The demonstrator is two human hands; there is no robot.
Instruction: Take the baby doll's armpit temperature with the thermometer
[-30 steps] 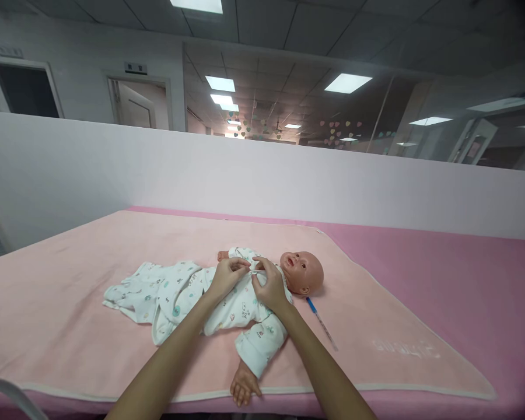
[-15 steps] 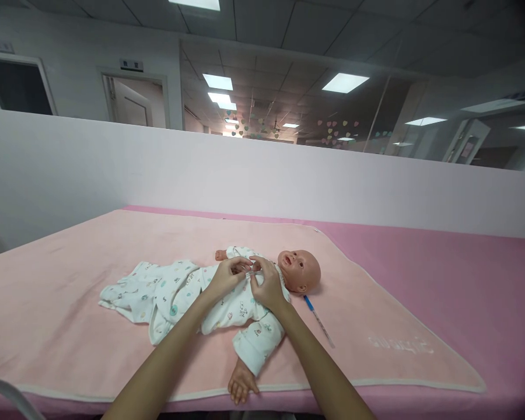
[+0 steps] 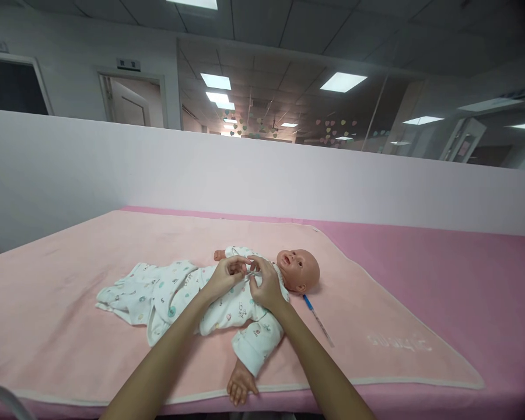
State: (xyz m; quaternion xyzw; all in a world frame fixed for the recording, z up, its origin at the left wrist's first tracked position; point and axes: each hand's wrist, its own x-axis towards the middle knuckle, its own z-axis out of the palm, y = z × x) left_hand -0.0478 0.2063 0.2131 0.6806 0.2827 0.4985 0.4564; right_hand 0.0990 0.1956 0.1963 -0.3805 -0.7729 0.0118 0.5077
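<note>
- Our left hand and right hand both pinch the printed romper at the chest of the baby doll, which lies on its back on the pink blanket.
- The fastening itself is hidden, probably a small tie or snap; it could slip free.
- Tugging might slide the doll toward the thermometer.

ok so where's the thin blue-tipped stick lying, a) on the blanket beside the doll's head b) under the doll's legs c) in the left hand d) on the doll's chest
a, the stick lies flat on the pink blanket just beside the doll, at its head, clear of both hands.
</note>
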